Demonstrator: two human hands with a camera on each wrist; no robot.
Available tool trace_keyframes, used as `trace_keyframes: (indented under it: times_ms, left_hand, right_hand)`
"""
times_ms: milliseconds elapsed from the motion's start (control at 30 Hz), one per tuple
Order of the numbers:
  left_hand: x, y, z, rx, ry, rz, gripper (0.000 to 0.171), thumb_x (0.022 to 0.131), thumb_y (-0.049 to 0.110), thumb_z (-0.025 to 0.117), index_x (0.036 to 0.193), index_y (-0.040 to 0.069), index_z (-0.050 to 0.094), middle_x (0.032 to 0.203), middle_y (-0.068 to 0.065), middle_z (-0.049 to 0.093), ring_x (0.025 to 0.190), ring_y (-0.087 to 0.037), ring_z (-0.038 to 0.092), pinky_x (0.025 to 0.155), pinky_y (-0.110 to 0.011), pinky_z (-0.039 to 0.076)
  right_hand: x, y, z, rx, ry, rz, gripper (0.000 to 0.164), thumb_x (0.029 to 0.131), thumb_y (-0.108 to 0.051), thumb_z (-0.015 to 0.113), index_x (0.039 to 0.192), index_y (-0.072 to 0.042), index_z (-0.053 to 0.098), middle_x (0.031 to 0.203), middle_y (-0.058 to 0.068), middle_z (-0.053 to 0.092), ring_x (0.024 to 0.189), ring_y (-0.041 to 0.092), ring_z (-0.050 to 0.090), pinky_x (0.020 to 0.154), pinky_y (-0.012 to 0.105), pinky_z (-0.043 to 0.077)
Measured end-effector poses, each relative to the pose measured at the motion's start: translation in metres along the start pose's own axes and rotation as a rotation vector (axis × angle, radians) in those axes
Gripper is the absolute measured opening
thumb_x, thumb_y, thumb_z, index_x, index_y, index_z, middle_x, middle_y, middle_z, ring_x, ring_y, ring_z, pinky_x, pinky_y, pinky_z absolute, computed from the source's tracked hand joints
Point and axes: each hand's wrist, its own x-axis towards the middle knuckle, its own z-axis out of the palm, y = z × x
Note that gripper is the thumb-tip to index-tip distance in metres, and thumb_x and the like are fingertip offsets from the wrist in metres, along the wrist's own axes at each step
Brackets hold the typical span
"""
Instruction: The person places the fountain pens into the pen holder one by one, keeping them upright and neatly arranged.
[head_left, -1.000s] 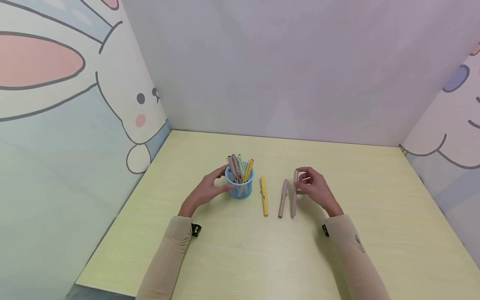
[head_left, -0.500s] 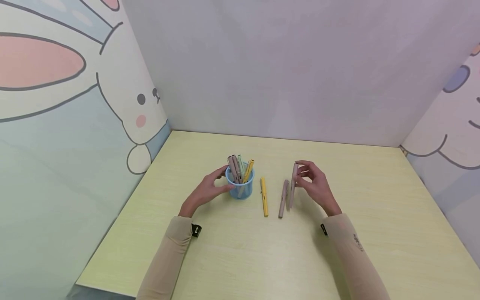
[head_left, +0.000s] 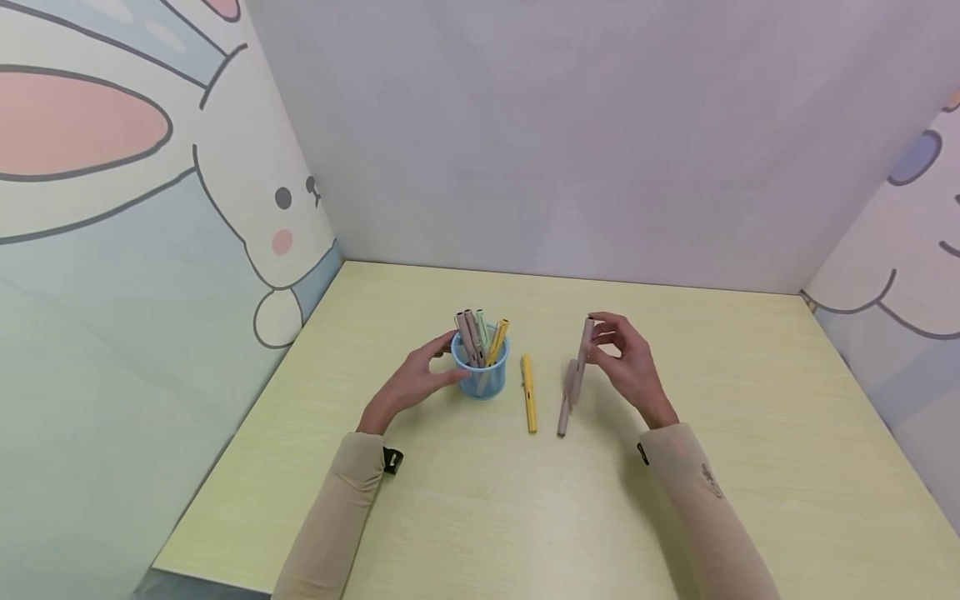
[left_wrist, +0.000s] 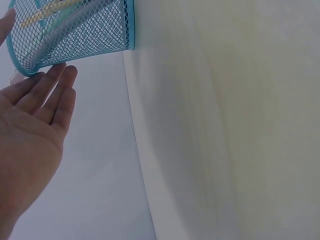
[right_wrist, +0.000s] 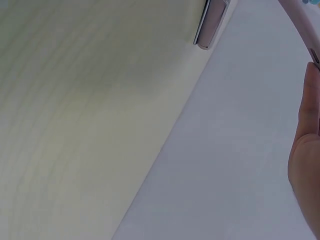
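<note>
A light blue mesh pen cup (head_left: 483,387) stands upright on the table, with several mauve, pale green and yellow pens (head_left: 496,340) in it. My left hand (head_left: 408,385) holds it near the rim, thumb on the near side and fingers on the far side. The left wrist view shows the mesh wall (left_wrist: 95,42) with the fingertips against it. My right hand (head_left: 632,367) pinches a mauve pen (head_left: 585,346) near its upper end, tilted and raised over another mauve pen (head_left: 562,417) lying on the table. In the right wrist view, the held pen (right_wrist: 302,22) shows only partly.
Between the cup and the mauve pens lies a yellow pen (head_left: 529,400). The pale yellow table (head_left: 480,517) backs onto a plain wall (head_left: 562,167), and cartoon-printed walls (head_left: 247,183) stand at both sides.
My right hand has lifted the mauve pen off the table and carried it up and left, so it now overlaps the lying mauve pen. The left hand and cup have stayed still.
</note>
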Motion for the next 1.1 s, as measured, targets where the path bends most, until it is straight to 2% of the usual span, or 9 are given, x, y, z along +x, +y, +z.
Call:
trace_keyframes:
  times_ms: [233,467,733,1100]
  left_hand:
    - [-0.001,0.002,-0.001,-0.003,0.000,0.007,0.080,0.097,0.043,0.073,0.162,0.013,0.036,0.150,-0.010,0.053,0.139,-0.035,0.045,0.112,-0.060,0.036]
    - [-0.001,0.001,0.000,-0.003,-0.001,0.002,0.080,0.097,0.042,0.074,0.161,0.014,0.037,0.151,-0.009,0.052,0.138,-0.036,0.045,0.111,-0.061,0.036]
    - [-0.001,-0.001,0.000,-0.005,0.002,0.008,0.079,0.097,0.041,0.073,0.162,0.014,0.036,0.151,-0.011,0.052,0.139,-0.035,0.045,0.112,-0.060,0.035]
    - [-0.002,0.000,-0.001,-0.004,0.004,0.024,0.077,0.097,0.039,0.074,0.161,0.015,0.037,0.150,-0.010,0.053,0.137,-0.034,0.046,0.112,-0.060,0.036]
  right_hand:
    - [0.006,-0.006,0.009,0.025,0.028,-0.039,0.046,0.089,0.025,0.061,0.134,0.020,0.049,0.111,0.035,0.055,0.092,0.021,0.062,0.074,0.029,0.060]
    - [0.009,-0.011,0.017,0.032,0.051,-0.027,0.047,0.091,0.022,0.061,0.136,0.015,0.050,0.113,0.032,0.055,0.094,0.017,0.062,0.076,0.026,0.060]
    - [0.015,-0.016,0.029,0.067,0.083,-0.071,0.048,0.091,0.025,0.060,0.137,0.017,0.048,0.111,0.031,0.054,0.094,0.018,0.061,0.076,0.028,0.060]
    - [0.021,-0.023,0.045,0.094,0.085,-0.104,0.048,0.090,0.025,0.060,0.136,0.017,0.048,0.113,0.032,0.055,0.095,0.018,0.062,0.077,0.029,0.060]
